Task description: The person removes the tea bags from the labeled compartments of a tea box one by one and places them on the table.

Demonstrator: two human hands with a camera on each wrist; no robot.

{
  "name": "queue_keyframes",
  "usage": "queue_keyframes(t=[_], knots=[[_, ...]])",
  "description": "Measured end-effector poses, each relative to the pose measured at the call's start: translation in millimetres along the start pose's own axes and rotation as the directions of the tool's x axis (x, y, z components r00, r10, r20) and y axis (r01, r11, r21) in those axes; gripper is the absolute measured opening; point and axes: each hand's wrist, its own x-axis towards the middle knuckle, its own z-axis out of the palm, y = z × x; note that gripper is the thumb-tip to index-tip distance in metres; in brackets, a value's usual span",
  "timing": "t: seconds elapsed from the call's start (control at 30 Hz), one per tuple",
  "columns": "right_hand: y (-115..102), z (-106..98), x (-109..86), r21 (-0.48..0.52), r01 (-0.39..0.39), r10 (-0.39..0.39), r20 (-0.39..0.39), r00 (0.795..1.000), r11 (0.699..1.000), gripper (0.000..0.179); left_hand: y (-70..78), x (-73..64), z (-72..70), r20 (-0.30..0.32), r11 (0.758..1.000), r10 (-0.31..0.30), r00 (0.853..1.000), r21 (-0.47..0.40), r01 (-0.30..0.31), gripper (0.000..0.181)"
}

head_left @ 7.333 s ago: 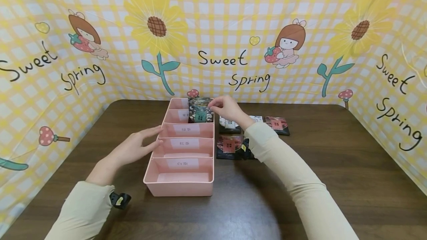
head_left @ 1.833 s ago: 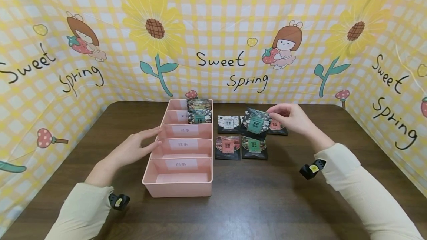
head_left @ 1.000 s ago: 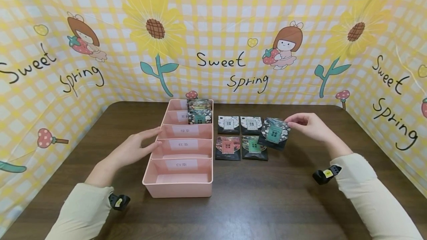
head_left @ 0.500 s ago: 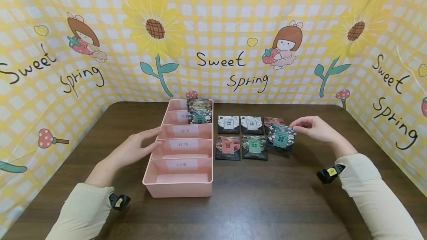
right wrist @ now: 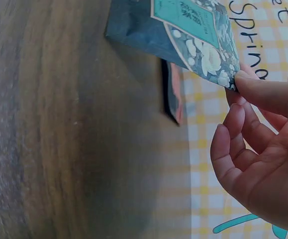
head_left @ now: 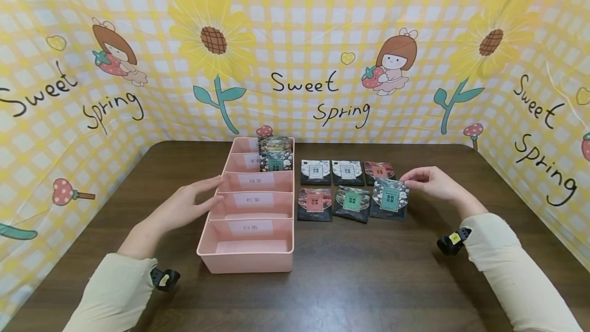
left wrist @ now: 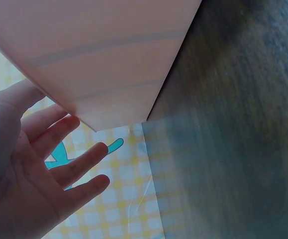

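Note:
My right hand (head_left: 429, 181) pinches the upper right corner of a dark tea bag packet (head_left: 390, 199) with white flowers and a teal label. In the right wrist view, thumb and fingertips meet on the corner of this teal-labelled packet (right wrist: 193, 37). The packet is at the right end of the front row; head view cannot tell whether its lower edge touches the table. My left hand (head_left: 186, 204) touches the left rim of a pink divided box (head_left: 251, 263). In the left wrist view, the left hand's fingers (left wrist: 79, 167) are mostly extended, some against the box's rim.
Two packets stand in the box's far compartments, the nearer one a teal-labelled packet (head_left: 275, 162). On the table lie two white packets (head_left: 315, 172), a red-labelled packet (head_left: 379, 170) behind the held one, another red packet (head_left: 315, 204) and a green-labelled packet (head_left: 352, 203).
Since 1.8 s ago my right hand has carried the teal-labelled packet right and toward me, uncovering the back red packet. The green-labelled packet has turned slightly. My left hand stays at the rim.

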Motion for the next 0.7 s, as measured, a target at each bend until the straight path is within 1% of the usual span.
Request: queue_keyframes(t=[0.23,0.4,0.5,0.7], knots=[[7.4,4.9,5.3,-0.016,-0.007,0.007,-0.001,1.000,1.000,0.025,-1.2,0.0,0.4,0.006,1.000,-0.016,1.000,-0.005,0.016,0.055],[9.5,9.3,8.0,-0.038,-0.005,0.005,0.013,1.000,0.999,0.023,-1.4,-0.6,0.4,-0.005,1.000,-0.006,1.000,-0.005,0.006,0.054],[9.5,12.1,9.2,-0.052,0.017,-0.016,0.022,1.000,0.999,0.021,-1.4,-0.7,0.6,-0.011,1.000,0.000,1.000,-0.007,0.000,0.054],[9.9,16.2,11.7,-0.074,0.028,-0.026,0.032,0.999,0.997,0.018,-2.4,-0.3,1.0,-0.017,1.000,0.015,1.000,-0.004,-0.015,0.053]])
